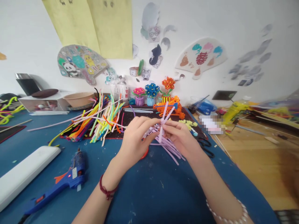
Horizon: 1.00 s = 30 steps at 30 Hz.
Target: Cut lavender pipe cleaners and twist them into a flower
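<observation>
Both hands meet over the middle of the table, fingers pinched on a crossed bunch of lilac pipe cleaners (165,113). My left hand (137,135) comes in from the left, thumb and forefinger closed at the crossing. From the right, my right hand (178,135) pinches the same piece; some of its fingertips are hidden. Stems of the piece stick up and down from the crossing. Below and behind the hands lies a pile of loose lilac pipe cleaners (171,149). A red curved handle (145,153) shows partly beneath my left hand.
At left lie a blue glue gun (73,174) with a lit red light and a long white case (28,174). Behind are a heap of coloured pipe cleaners (102,121), small potted flowers (153,91) and an orange bundle (171,107). A yellow bottle (237,112) stands right.
</observation>
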### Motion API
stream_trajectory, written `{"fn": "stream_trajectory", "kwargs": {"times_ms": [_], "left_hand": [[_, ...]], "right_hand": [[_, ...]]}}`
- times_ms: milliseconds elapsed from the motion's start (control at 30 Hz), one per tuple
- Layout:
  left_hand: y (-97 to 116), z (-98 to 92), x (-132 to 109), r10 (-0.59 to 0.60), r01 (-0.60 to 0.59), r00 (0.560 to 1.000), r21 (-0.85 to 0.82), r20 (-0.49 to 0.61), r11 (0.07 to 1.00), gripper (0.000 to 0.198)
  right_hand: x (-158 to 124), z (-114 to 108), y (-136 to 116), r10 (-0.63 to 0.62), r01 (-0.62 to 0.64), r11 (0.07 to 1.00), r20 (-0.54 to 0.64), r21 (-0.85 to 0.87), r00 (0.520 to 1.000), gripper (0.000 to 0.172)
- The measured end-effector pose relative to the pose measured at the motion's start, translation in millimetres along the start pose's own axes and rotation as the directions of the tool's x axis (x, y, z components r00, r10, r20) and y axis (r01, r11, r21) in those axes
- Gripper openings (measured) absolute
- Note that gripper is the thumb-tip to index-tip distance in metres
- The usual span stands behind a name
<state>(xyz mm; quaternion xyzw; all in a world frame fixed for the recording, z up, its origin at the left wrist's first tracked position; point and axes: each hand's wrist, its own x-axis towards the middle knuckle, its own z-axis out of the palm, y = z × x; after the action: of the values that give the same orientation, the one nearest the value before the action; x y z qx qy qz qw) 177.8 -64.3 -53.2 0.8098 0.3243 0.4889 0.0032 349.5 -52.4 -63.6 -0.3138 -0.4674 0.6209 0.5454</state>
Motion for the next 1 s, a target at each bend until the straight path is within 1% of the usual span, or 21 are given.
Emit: {"fn": "stream_trajectory", "kwargs": {"times_ms": [67, 100, 200, 267, 333, 433, 533, 633, 767, 900, 1000], "left_hand": [[1.7, -2.8, 1.1, 0.067, -0.063, 0.997, -0.101, 0.037, 0.993, 0.019], [2.4, -3.7, 1.0, 0.077, -0.070, 0.996, -0.144, 0.047, 0.987, 0.018], [3.4, -3.7, -1.9, 0.036, -0.024, 0.998, -0.209, 0.052, 0.978, 0.015], [3.2, -2.3, -4.6, -0.009, 0.021, 0.998, -0.229, 0.055, 0.973, 0.015], [2.8, -1.0, -6.3, -0.032, 0.048, 0.997, -0.238, 0.072, 0.970, 0.018], [2.5, 0.1, -5.7, 0.025, 0.001, 0.994, -0.238, 0.105, 0.971, 0.016], [1.8, 0.9, -3.1, 0.067, -0.040, 0.994, -0.291, 0.085, 0.956, 0.012], [1.3, 1.5, -1.4, 0.031, 0.005, 0.995, -0.355, 0.096, 0.935, 0.010], [2.4, 0.6, -0.9, 0.006, 0.048, 0.991, -0.397, 0.133, 0.917, 0.011], [3.0, 0.4, -1.1, 0.016, 0.055, 0.986, -0.422, 0.165, 0.905, 0.014], [2.4, 1.7, -1.6, 0.026, 0.040, 0.986, -0.388, 0.162, 0.921, 0.013]], "right_hand": [[-0.7, 0.3, -0.3, 0.042, -0.042, 0.999, 0.042, 0.004, 0.998, 0.019], [-1.1, 0.8, -0.4, 0.058, -0.058, 0.998, 0.058, 0.002, 0.997, 0.019], [-1.6, 2.0, -0.3, 0.083, -0.085, 0.996, 0.081, 0.023, 0.993, 0.015], [-1.3, 1.9, 0.0, 0.093, -0.097, 0.994, 0.083, 0.047, 0.992, 0.011], [-0.9, 1.3, 0.1, 0.103, -0.106, 0.993, 0.069, 0.053, 0.992, 0.012], [-1.4, 1.3, 0.2, 0.098, -0.100, 0.994, 0.052, 0.043, 0.994, 0.013], [-2.4, 2.6, 0.7, 0.079, -0.081, 0.996, 0.062, 0.029, 0.995, 0.014], [-2.6, 3.5, 2.0, 0.074, -0.077, 0.996, 0.074, 0.042, 0.995, 0.014], [-2.5, 4.2, 2.5, 0.086, -0.090, 0.995, 0.083, 0.049, 0.993, 0.014], [-3.4, 5.9, 2.1, 0.106, -0.109, 0.993, 0.081, 0.038, 0.991, 0.017], [-3.1, 6.1, 2.9, 0.094, -0.096, 0.995, 0.064, 0.027, 0.993, 0.018]]}}
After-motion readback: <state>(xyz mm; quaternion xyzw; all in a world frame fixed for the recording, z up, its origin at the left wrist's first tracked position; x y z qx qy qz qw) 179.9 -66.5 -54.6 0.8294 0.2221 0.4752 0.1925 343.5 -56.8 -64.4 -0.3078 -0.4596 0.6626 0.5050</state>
